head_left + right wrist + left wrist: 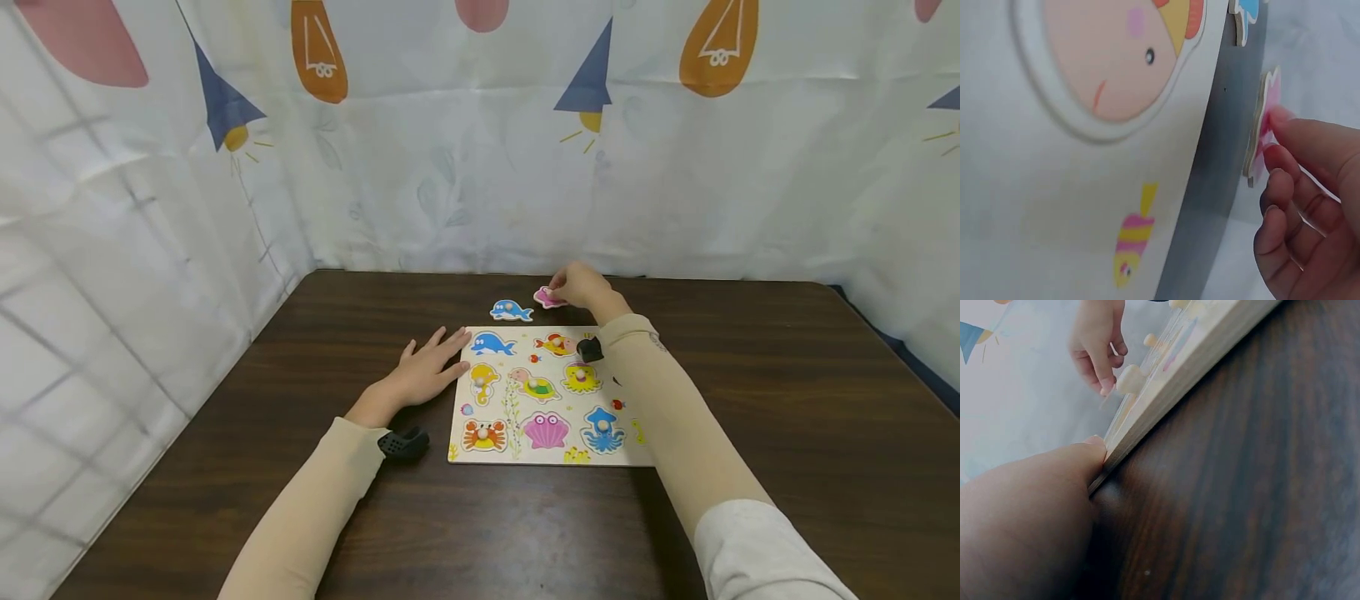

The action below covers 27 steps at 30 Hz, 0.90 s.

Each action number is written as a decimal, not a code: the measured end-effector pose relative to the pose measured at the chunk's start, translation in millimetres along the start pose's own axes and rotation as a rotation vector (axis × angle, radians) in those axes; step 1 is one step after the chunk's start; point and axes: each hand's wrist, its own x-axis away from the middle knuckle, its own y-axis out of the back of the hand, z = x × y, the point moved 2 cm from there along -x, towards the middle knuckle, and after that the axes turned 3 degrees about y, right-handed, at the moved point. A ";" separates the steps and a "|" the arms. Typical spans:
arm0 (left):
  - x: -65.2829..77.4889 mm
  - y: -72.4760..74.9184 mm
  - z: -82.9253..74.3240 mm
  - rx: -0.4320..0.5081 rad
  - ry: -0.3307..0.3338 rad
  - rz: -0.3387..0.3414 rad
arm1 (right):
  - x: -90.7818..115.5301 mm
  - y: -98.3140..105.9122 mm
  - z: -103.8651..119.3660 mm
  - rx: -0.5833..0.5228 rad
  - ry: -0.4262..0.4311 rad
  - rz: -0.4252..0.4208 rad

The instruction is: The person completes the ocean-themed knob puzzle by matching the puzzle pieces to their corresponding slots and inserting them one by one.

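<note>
My right hand [583, 286] is beyond the far edge of a wooden puzzle board [551, 457]. Its thumb and fingers pinch a pink shell puzzle piece [1265, 122], which stands tilted on edge in the right wrist view. Left of that piece, a blue whale puzzle piece [512, 311] lies on the table. My left hand [423, 372] rests at the board's left edge with fingers spread, thumb and fingertips at the rim. On the board, the blue whale picture [492, 343] and the pink shell picture [546, 430] show without knobs.
Knobbed pieces sit in the board, among them a crab [483, 435], a turtle [534, 385], an octopus [582, 378] and a squid [603, 431]. Dark wood table [225, 467] surrounds it. A patterned white curtain [480, 183] hangs behind the table's far edge.
</note>
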 end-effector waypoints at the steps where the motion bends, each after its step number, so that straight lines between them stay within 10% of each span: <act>1: 0.2 0.0 0.1 -0.001 0.000 -0.001 | 0.6 0.5 -0.2 0.004 0.008 -0.005; 27: 2.6 1.7 -2.1 0.005 -0.012 0.002 | 53.9 13.0 12.3 0.023 0.218 -0.071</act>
